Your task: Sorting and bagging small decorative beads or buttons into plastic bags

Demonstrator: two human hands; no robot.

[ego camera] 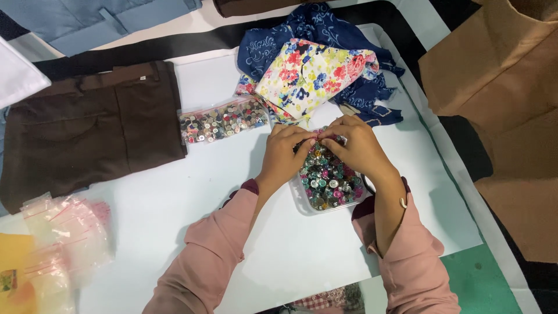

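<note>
Far left of the frame: a stack of clear plastic zip bags with red seal strips is lying on the white worktop, below a folded dark brown pair of trousers.
Upper middle: a sealed clear bag of mixed grey and dark buttons is resting beside the trousers, with a white floral-print cloth lying over a navy patterned cloth just behind it.
Left hand: its grip is closing to a pinch, fingertips meeting those of the other hand; what it is pinching is too small to tell.
Thing being worked: a clear plastic tub heaped with shiny teal, pink and silver buttons is sitting at centre frame, right under both hands.
Right hand: its grip is curling inward over the tub's far edge, pinching at the same spot.
Step in hand: seemingly picking or separating one small piece above the heap.
Next move is calling for: a fine, steady pinch, keeping the piece over the tub.
</note>
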